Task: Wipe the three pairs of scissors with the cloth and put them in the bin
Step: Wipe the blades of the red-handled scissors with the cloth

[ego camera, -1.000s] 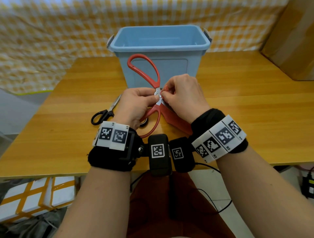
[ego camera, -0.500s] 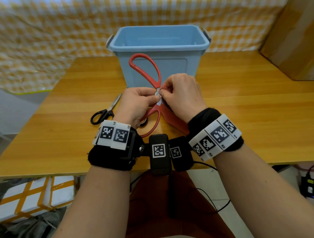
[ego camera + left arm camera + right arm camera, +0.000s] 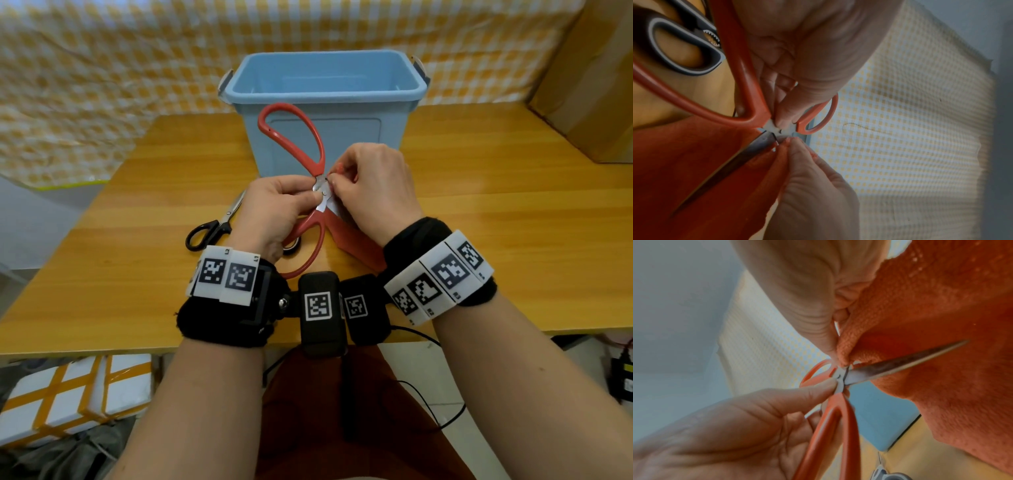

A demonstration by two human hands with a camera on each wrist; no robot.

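Observation:
Large red-handled scissors point(image 3: 291, 137) stand spread open over the table, in front of the blue bin point(image 3: 325, 85). My left hand point(image 3: 274, 209) pinches them at the metal pivot point(image 3: 777, 128). My right hand point(image 3: 373, 185) pinches the orange-red cloth point(image 3: 356, 240) against the blade base right by the pivot point(image 3: 840, 373). One bare blade point(image 3: 900, 363) points back toward me over the cloth point(image 3: 941, 321). Black-handled scissors point(image 3: 212, 229) lie on the table left of my left hand. A third pair, grey-handled point(image 3: 680, 48), lies under my left hand.
The wooden table point(image 3: 496, 222) runs wide to the right of my hands. A cardboard box point(image 3: 596, 85) stands at the back right. A yellow checked cloth point(image 3: 102, 68) hangs behind the bin. White taped boxes point(image 3: 68, 394) sit on the floor at lower left.
The red scissors have tipped slightly to the left and both hands have shifted a little upward with them. My right hand keeps the cloth at the pivot.

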